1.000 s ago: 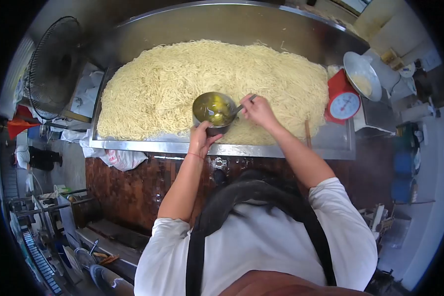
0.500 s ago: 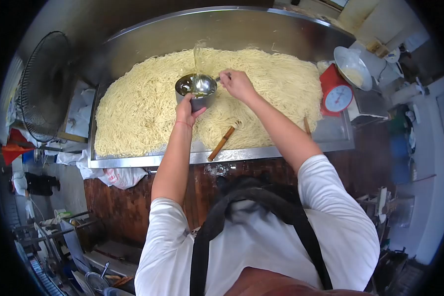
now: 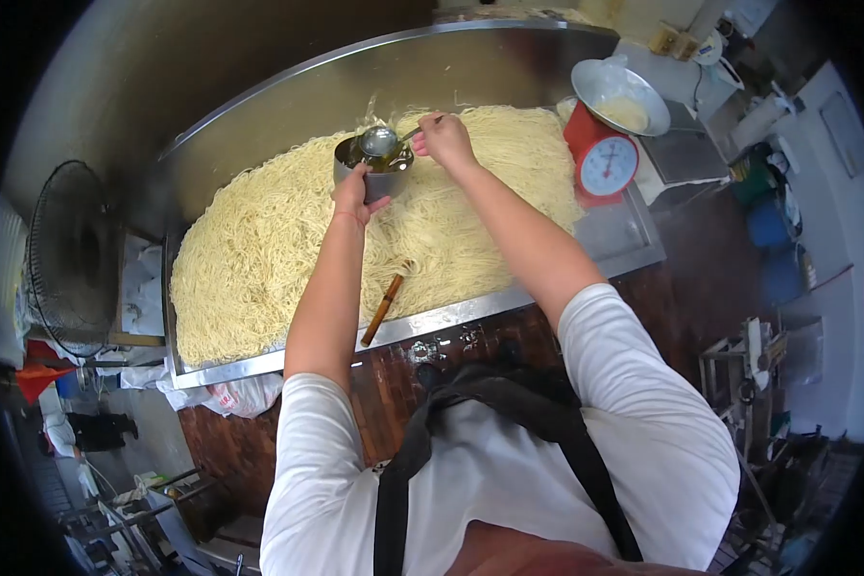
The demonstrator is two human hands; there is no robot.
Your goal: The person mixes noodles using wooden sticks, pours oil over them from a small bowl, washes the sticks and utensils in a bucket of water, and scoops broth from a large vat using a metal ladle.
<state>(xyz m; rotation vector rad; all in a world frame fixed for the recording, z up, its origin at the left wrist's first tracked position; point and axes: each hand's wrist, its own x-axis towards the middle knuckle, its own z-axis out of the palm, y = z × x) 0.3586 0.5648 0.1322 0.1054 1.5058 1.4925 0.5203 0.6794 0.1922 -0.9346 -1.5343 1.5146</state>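
My left hand (image 3: 353, 195) grips a deep metal pot (image 3: 388, 186) from its near left side. Dark yellowish liquid that looks like oil is inside. In my right hand (image 3: 448, 144) is the handle of a metal ladle (image 3: 379, 142), whose bowl is over the pot's opening. A streak of clear liquid rises just beyond the ladle. Beneath both hands spreads a thick bed of pale yellow noodles (image 3: 259, 226) in a large metal tray (image 3: 470, 309). A brown wooden stick (image 3: 382, 309) leans across the tray's near edge, its upper end among the noodles.
Right of the noodles stands a red dial scale (image 3: 608, 165) with a metal pan (image 3: 621, 96) on top. A large fan (image 3: 72, 254) is at the left. A white plastic bag (image 3: 245, 396) hangs below the tray. Another person (image 3: 86, 432) is far left.
The ladle bowl has shifted away from me and left over the pot, and the liquid streak is shorter. The whole view has turned, so the tray now slants and the scale appears further left.
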